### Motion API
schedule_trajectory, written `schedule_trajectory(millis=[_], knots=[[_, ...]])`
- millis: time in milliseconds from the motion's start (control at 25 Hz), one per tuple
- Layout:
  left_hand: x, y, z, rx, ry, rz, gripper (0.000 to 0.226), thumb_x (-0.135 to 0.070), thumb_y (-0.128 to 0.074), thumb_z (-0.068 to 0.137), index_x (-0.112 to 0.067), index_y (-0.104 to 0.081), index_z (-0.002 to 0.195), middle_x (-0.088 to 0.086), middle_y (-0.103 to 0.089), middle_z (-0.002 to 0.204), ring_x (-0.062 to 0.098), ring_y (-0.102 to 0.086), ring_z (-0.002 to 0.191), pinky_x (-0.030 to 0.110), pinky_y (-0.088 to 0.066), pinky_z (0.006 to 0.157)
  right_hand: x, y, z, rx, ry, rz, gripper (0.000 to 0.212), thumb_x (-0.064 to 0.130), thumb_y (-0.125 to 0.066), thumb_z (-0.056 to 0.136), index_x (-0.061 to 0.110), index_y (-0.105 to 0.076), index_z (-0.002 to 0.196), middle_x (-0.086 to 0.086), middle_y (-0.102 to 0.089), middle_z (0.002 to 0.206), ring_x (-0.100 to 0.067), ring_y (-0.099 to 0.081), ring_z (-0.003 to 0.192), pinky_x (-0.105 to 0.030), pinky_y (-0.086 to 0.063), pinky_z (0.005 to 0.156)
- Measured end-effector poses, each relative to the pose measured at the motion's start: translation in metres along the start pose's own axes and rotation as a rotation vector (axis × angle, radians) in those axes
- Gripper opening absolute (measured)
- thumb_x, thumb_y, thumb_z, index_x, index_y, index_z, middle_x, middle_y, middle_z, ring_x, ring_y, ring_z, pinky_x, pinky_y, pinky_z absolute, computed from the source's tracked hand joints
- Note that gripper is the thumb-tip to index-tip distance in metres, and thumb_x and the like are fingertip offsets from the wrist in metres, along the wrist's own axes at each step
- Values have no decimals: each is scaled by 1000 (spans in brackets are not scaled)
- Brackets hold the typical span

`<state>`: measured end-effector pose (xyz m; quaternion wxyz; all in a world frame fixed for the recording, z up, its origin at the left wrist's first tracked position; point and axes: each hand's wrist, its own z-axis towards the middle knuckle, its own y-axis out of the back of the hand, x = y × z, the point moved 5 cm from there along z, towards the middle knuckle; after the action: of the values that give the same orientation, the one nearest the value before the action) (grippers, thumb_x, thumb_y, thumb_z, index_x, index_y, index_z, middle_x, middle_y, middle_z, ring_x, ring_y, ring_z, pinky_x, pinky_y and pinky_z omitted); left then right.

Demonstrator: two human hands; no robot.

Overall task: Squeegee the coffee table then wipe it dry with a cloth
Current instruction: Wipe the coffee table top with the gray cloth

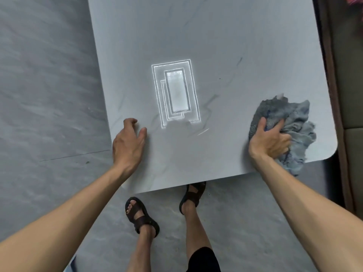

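Note:
The coffee table (196, 36) has a pale grey marbled top with rounded corners and fills the upper middle of the head view. A bright ceiling-light reflection shows at its centre. My right hand (269, 140) presses a crumpled grey-blue cloth (294, 118) onto the table near its right front corner, fingers closed on the fabric. Part of the cloth hangs over the front edge. My left hand (127, 142) rests on the table's left front edge with fingers apart, holding nothing. No squeegee is in view.
Grey marbled floor (49, 95) surrounds the table on the left and front. My feet in dark sandals (141, 214) stand at the table's front edge. A brown sofa or rug edge (341, 95) runs close along the table's right side.

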<state>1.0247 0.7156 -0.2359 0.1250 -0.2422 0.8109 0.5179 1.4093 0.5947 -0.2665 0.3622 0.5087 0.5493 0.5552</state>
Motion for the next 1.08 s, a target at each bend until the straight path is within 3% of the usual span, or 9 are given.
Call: schedule_trajectory(millis=[120, 320, 600, 720, 800, 840, 920, 1000, 1080], knots=[[30, 21, -4, -21, 49, -172, 41, -35, -49, 95, -16, -45, 130, 6, -56, 135, 26, -53, 123, 36, -40, 96, 47, -14, -67, 29, 210, 12, 64, 64, -39, 89, 28, -40, 142, -20, -51, 107, -35, -49, 100, -42, -36, 86], [88, 43, -14, 40, 141, -259, 49, -44, -48, 95, -18, -40, 135, 3, -50, 142, 22, -49, 127, 29, -36, 91, 108, -43, -199, 170, 860, -72, 65, 68, -38, 87, 32, -42, 141, -9, -48, 97, -24, -43, 87, -34, -32, 75], [118, 36, -31, 157, 150, -368, 51, -47, -49, 94, -17, -40, 135, 3, -52, 141, 20, -52, 126, 26, -37, 90, 112, -57, -285, 284, 1664, -173, 64, 75, -32, 86, 36, -49, 134, -8, -49, 96, -25, -41, 85, -39, -31, 74], [113, 28, -41, 179, 140, -308, 48, -46, -49, 94, -17, -41, 132, 6, -59, 129, 22, -58, 114, 29, -41, 84, 95, -57, -303, 382, 2005, -175, 63, 73, -32, 87, 34, -48, 133, -8, -47, 98, -25, -41, 86, -40, -33, 76], [102, 21, -49, 157, 93, -161, 49, -47, -47, 94, -16, -40, 131, 7, -58, 130, 24, -56, 115, 32, -43, 87, 86, -56, -303, 428, 2140, -191, 61, 72, -31, 89, 32, -46, 134, -8, -45, 95, -24, -39, 84, -40, -34, 75], [95, 16, -53, 153, 57, -96, 51, -47, -46, 94, -16, -37, 134, 9, -52, 138, 25, -51, 124, 36, -43, 97, 82, -54, -297, 445, 2181, -189, 61, 70, -32, 90, 32, -46, 135, -7, -44, 93, -23, -39, 83, -40, -34, 74], [76, 4, -61, 164, -22, 18, 58, -45, -44, 96, -13, -31, 142, 12, -27, 156, 26, -27, 144, 40, -26, 118, 70, -47, -273, 465, 2240, -188, 58, 68, -35, 91, 32, -47, 135, -7, -45, 93, -23, -40, 82, -40, -35, 75], [56, -9, -64, 178, -109, 115, 61, -42, -45, 97, -11, -26, 146, 13, -11, 162, 25, -10, 150, 37, -10, 122, 52, -37, -230, 491, 2264, -195, 56, 66, -38, 91, 33, -50, 133, -6, -47, 96, -23, -42, 83, -39, -36, 77], [40, -22, -62, 206, -157, 161, 60, -39, -46, 97, -11, -25, 145, 15, -10, 161, 27, -8, 150, 38, -8, 123, 34, -26, -177, 495, 2208, -212, 54, 66, -41, 91, 34, -52, 132, -6, -48, 97, -24, -43, 84, -38, -36, 78]])
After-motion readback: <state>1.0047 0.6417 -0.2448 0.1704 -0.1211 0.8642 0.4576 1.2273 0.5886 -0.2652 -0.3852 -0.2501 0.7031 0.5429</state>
